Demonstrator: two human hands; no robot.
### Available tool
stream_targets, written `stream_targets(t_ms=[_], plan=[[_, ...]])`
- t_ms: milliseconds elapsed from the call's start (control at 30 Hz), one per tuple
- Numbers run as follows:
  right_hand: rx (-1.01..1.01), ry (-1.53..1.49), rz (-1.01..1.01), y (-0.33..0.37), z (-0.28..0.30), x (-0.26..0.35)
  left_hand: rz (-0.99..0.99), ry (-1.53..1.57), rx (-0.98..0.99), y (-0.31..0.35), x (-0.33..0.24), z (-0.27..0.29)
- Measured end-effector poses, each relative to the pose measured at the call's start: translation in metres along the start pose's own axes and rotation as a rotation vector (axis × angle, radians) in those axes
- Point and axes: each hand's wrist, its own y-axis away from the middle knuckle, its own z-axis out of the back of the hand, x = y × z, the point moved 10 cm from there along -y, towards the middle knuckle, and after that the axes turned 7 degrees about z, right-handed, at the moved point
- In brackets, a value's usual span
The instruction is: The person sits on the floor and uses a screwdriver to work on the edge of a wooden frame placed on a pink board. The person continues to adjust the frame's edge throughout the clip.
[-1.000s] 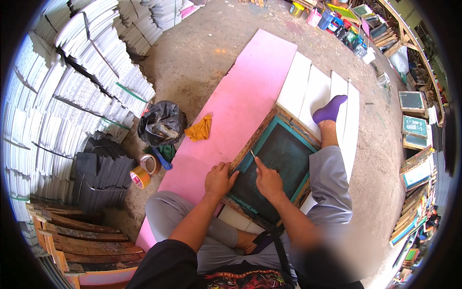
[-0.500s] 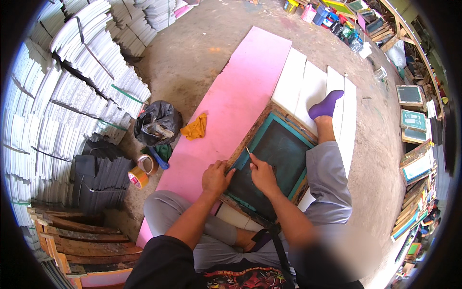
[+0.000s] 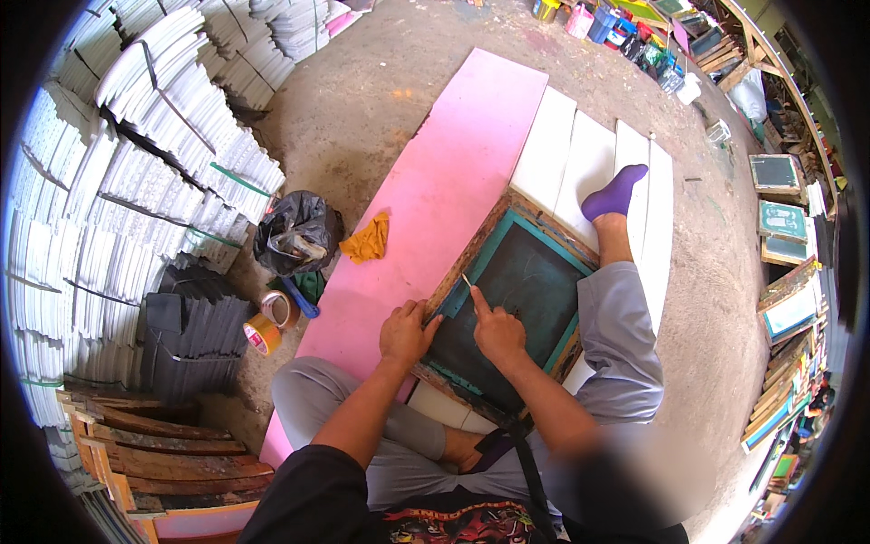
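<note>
Wooden-framed screen [image 3: 535,286] lies over white boards [image 3: 546,150], its rigid frame likely the safest hold, its mesh delicate. The right hand [image 3: 499,334] pinches a slim pale tool [image 3: 467,280] near the left border; the left hand [image 3: 405,335], thumb spread from its fingers, rests along the edge.

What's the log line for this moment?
Left hand: on wooden-framed screen | Right hand: holding slim tool | Mustard cloth: on pink board

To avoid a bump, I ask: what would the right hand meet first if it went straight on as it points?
The right hand would probably meet the screen-printing frame's left wooden rail, just beyond the thin tool it holds; whether it would touch or pass above is unclear.
</note>
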Motion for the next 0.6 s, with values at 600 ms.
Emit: stream_targets(t_ms=[600], plan=[[0.065,-0.321,-0.036,-0.009,0.002,-0.016,0.003,0.027,0.016,-0.001,-0.003,0.001]])
